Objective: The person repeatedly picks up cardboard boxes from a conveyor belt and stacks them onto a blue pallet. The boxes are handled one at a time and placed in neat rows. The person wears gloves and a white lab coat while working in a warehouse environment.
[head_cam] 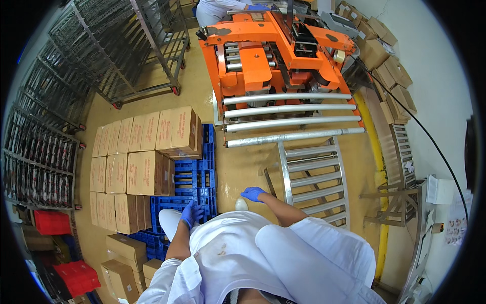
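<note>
My left hand [192,213], in a blue glove, holds nothing, and its fingers are spread beside my white-clad leg. Beneath and past it lies a blue plastic pallet [207,186] bearing stacked cardboard cartons [142,173] with red print. My right hand [253,194], gloved in blue too, hangs free above the floor near the tip of my white boot [241,204]. I see nothing in its grasp; its fingers look loosely extended. To its right stands a metal roller conveyor section [315,176].
An orange carton-sealing machine [254,64] with end rollers [292,124] stands ahead; a co-worker's gloved hand [259,7] is behind it. Wheeled metal racks [133,49] line the left. More cartons [125,250] and red crates [78,279] are at lower left. Flattened or open boxes [393,72] pile along the right wall.
</note>
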Demonstrator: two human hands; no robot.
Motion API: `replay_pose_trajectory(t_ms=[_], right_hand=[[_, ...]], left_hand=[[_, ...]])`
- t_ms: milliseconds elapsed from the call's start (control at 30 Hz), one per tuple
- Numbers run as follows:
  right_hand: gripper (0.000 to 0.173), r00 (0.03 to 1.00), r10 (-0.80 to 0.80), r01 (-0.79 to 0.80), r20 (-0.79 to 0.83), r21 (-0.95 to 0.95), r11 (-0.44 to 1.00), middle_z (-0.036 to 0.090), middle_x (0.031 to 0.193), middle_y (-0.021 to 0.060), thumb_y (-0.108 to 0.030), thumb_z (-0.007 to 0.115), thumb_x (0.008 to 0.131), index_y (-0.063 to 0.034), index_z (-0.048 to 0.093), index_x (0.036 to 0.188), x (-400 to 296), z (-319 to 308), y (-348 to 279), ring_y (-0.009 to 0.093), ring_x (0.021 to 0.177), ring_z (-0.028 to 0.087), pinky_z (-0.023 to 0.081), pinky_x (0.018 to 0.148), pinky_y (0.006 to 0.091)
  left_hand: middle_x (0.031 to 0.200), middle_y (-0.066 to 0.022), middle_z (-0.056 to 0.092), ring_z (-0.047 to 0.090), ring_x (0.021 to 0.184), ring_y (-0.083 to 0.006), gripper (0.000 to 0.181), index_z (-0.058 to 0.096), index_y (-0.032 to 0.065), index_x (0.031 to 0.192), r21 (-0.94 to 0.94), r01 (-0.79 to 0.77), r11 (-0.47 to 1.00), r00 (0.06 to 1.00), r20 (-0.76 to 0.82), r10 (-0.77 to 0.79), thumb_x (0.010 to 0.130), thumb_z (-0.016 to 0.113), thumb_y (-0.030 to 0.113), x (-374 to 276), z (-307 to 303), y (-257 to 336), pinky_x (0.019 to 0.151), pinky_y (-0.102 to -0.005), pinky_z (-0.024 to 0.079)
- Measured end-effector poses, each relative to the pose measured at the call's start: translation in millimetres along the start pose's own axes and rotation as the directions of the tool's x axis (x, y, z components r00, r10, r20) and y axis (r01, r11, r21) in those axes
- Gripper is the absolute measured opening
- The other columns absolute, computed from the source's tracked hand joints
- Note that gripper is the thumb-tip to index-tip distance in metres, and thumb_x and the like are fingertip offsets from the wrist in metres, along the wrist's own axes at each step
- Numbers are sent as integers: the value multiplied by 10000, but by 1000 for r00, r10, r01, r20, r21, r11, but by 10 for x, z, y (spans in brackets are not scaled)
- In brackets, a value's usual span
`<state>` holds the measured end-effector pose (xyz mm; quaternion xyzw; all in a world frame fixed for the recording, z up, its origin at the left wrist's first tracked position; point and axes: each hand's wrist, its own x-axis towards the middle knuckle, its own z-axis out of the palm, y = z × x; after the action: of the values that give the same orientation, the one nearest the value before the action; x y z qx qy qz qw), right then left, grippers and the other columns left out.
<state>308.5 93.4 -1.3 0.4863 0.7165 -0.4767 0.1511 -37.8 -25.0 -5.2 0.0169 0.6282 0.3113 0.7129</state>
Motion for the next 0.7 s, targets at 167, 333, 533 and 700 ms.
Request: replay_pose_trajectory(t_ms=[167,333,533,700], right_hand=[[529,999,-15,17,-42,51,999,535,1223,143,-490,386,887,-79,559,1170,-53,-41,-74,309,1141,488,365,977,376],[514,997,-52,56,-54,63,996,534,1225,134,-472,389,890,-73,552,1170,-6,-35,-58,305,1136,490,366,975,367],[453,993,-51,70,-109,171,983,550,1193,125,-439,414,892,-86,564,1133,-184,-111,-158,304,1100,506,386,941,358],[422,983,-109,140,-146,221,965,574,1144,127,-423,434,884,-87,578,1096,-224,-113,-207,299,1054,531,403,913,352]], left_hand=[[1168,-73,564,557,945,-245,578,410,161,1294,-54,0,999,1000,28,1,857,467,535,106,-129,-22,732,-400,464],[1216,-88,538,550,984,-258,639,366,140,1338,-2,-5,1000,1000,8,5,857,456,550,94,-56,13,798,-419,438],[1240,-96,526,533,1033,-263,670,331,127,1365,17,-17,1000,1000,19,17,860,448,552,93,-30,2,844,-434,412],[1298,-107,480,480,1122,-290,675,291,130,1387,52,-23,998,999,30,21,873,406,553,84,33,-15,901,-463,374]])
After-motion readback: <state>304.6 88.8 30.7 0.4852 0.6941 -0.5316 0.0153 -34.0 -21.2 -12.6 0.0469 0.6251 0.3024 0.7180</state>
